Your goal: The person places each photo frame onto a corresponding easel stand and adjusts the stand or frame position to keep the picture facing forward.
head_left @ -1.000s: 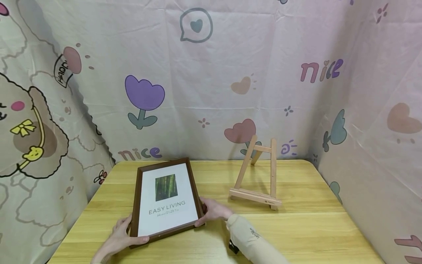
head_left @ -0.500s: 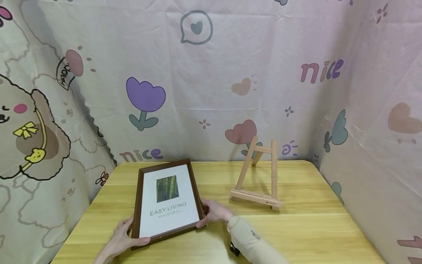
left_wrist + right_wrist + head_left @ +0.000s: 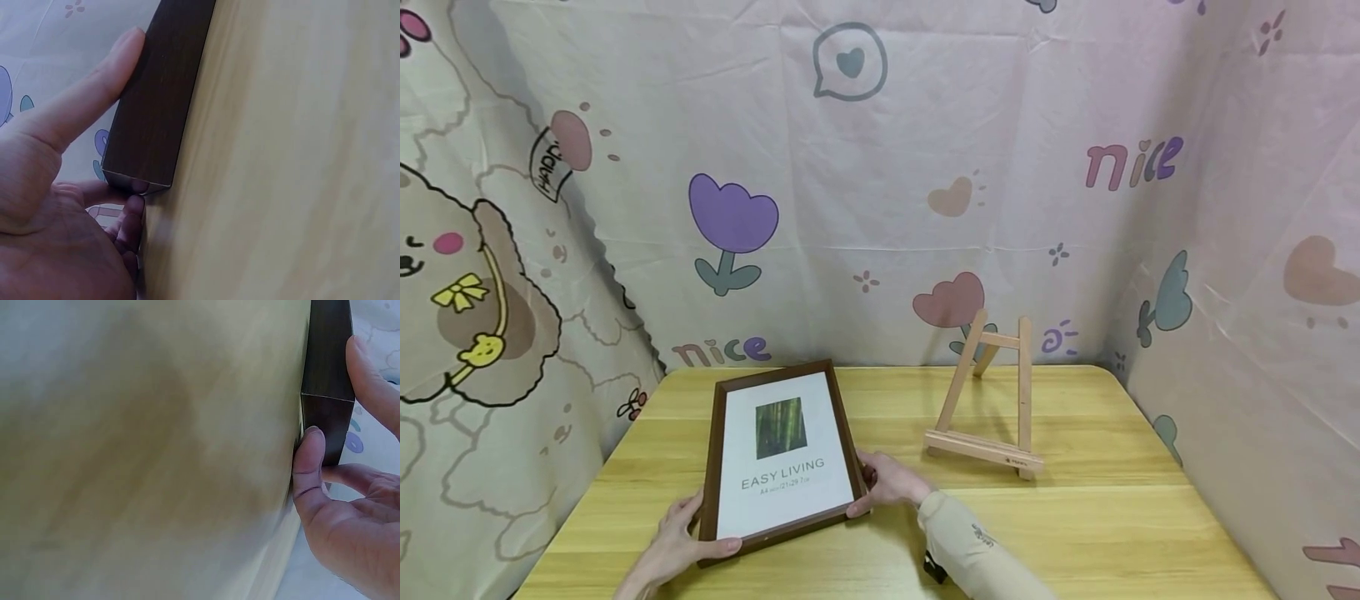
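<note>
From my end, the pic frame (image 3: pixel 841 421) is over the table (image 3: pixel 1112 525), L of centre, turned a bit so its near edge runs up toward the R. Dark brown, w/ a white sheet (image 3: pixel 741 512) in it: small green print (image 3: pixel 780 428) of upright stalks above EASY LIVING, plus a finer line below that I can't fully read.

L grip (image 3: pixel 675 542), a bare hand, has hold of the near L corner: thumb on the near edge, fingers at the L side. L wrist cam gives me the thumb against the brown edge & fingertips by its end. R grip (image 3: pixel 889 483) holds the near R corner, thumb on the near edge, other fingers round the R side; R wrist cam shows digits on diff. sides of that corner. Can't tell if the near edge touches the table.

To the R, apart from the frame, a pale wood easel (image 3: pixel 1025 383) stands on the table, w/ a front ledge (image 3: pixel 973 446) across it & a tiny dark mark nr the ledge's R end, illegible to me. R arm's in a beige sleeve (image 3: pixel 970 542); small black item (image 3: pixel 933 568) shows below it, partly hidden. Behind: pale backdrop (image 3: pixel 865 167) w/ tulips, hearts & "nice".
</note>
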A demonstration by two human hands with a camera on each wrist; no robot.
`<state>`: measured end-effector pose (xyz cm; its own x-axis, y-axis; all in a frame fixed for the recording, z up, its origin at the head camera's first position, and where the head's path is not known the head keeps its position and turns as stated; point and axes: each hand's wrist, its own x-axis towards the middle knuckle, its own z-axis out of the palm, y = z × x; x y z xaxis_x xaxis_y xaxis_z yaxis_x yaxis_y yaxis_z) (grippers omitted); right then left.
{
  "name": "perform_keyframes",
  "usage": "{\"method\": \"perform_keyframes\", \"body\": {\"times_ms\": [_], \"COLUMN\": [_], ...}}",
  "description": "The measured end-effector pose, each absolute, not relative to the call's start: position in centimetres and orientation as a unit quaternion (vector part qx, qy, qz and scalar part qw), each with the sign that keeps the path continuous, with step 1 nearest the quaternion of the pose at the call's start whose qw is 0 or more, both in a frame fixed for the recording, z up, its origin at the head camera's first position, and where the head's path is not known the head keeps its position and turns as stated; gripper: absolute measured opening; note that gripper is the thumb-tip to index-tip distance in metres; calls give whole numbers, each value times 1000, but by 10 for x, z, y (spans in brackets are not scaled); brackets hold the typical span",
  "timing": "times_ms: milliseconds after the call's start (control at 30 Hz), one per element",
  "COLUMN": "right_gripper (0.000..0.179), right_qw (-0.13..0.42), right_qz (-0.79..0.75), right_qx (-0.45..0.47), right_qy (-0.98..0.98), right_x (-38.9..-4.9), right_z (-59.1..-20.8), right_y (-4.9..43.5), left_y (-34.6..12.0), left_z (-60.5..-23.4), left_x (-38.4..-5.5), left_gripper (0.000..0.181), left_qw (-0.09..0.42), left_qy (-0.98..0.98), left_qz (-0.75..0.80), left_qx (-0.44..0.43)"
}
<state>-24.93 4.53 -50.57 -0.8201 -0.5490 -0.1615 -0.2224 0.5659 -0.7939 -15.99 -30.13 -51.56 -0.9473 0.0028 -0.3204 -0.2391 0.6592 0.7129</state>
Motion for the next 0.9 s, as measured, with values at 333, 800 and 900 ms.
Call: {"method": "perform_keyframes", "body": {"times_ms": [333, 800, 900], "right_gripper": [107, 110, 110], "right_qw": [185, 169, 167], "right_qz": [-379, -384, -391], "right_qx": [-217, -223, -229], "right_qy": [880, 880, 876], "right_x": [-246, -243, -244], "right_z": [-504, -507, -507], "right_y": [46, 46, 47], "left_y": [-299, -299, -298], "left_z": [-516, -516, -516], "left_x": [-158, -155, -155], "left_gripper": [126, 126, 126], "left_qw": [145, 130, 125], "left_qy": [892, 892, 891], "left_qz": [421, 427, 431], "left_qx": [-75, -65, -63]}}
